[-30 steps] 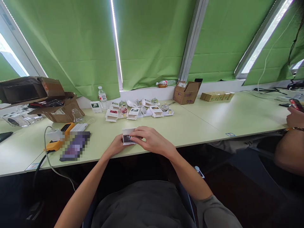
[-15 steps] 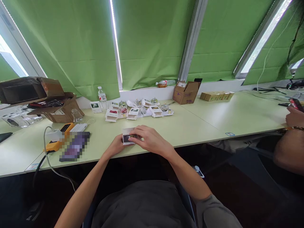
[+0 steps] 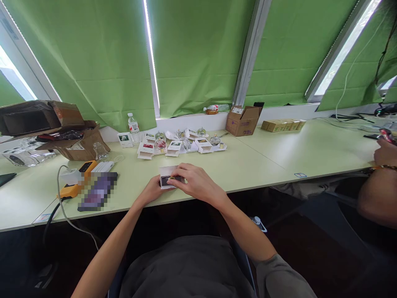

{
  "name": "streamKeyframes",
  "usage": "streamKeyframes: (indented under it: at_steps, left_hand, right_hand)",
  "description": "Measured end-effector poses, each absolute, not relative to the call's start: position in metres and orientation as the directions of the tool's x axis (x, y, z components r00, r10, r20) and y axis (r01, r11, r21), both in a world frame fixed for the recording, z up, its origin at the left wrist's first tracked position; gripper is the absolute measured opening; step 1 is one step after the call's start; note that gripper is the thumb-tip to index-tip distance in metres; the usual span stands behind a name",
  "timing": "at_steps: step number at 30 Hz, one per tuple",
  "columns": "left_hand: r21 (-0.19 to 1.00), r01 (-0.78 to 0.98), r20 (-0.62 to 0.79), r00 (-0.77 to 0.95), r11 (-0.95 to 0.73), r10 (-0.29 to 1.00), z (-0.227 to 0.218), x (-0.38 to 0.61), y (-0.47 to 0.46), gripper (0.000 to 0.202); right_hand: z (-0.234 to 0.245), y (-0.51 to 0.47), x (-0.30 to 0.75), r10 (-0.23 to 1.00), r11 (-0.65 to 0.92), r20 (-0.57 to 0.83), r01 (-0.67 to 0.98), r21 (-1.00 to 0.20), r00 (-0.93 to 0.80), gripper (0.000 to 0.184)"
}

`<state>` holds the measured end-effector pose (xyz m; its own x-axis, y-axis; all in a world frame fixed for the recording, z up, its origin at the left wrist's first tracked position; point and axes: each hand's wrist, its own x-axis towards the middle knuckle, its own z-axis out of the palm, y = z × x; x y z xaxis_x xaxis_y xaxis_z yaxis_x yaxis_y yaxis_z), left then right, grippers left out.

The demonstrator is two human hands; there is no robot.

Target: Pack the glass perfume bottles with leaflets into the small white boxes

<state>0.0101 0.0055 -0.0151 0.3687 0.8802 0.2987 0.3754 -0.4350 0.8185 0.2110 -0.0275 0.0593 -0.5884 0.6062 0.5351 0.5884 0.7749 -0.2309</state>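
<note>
A small open white box (image 3: 167,170), dark inside and with its flap raised, is at the table's front edge. My left hand (image 3: 151,191) is closed round its left side and underside. Over the box's right part, my right hand (image 3: 194,182) has its thumb and fingers pinched together inside. A thin gold-coloured loop (image 3: 171,178) shows at those fingertips; the rest of that item is hidden by the hand. Beyond my hands lie several opened white picture boxes (image 3: 173,147) and round clear glass ornaments (image 3: 214,141).
At left are a yellow power strip (image 3: 68,191) with cables, a blurred-out purple item (image 3: 98,192) and torn cardboard boxes (image 3: 79,149). A water bottle (image 3: 133,125), a carton (image 3: 242,123) and small tan boxes (image 3: 283,125) stand at the back. Another person's hand (image 3: 384,152) holds a phone at far right.
My right fingers have shifted very slightly at the box, showing a little more of the gold-coloured loop. The box and my left hand stay in place.
</note>
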Motion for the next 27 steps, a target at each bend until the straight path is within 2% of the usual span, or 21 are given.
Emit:
streamKeyframes:
  at_steps: [12,19,27]
  left_hand:
    - [0.801,0.411,0.306,0.343,-0.435,0.888,-0.014,0.013,0.004,0.040]
    - [0.802,0.398,0.303,0.369,-0.444,0.879,-0.016,0.011,0.006,0.044]
    - [0.793,0.408,0.302,0.380,-0.452,0.874,-0.017,0.009,0.007,0.042]
  right_hand:
    - [0.059,-0.026,0.212,0.649,0.748,0.483,0.609,-0.265,-0.588,0.035]
    - [0.060,-0.026,0.215,0.708,0.689,0.466,0.663,-0.294,-0.530,0.039]
    - [0.062,-0.025,0.221,0.667,0.745,0.411,0.559,-0.364,-0.621,0.035]
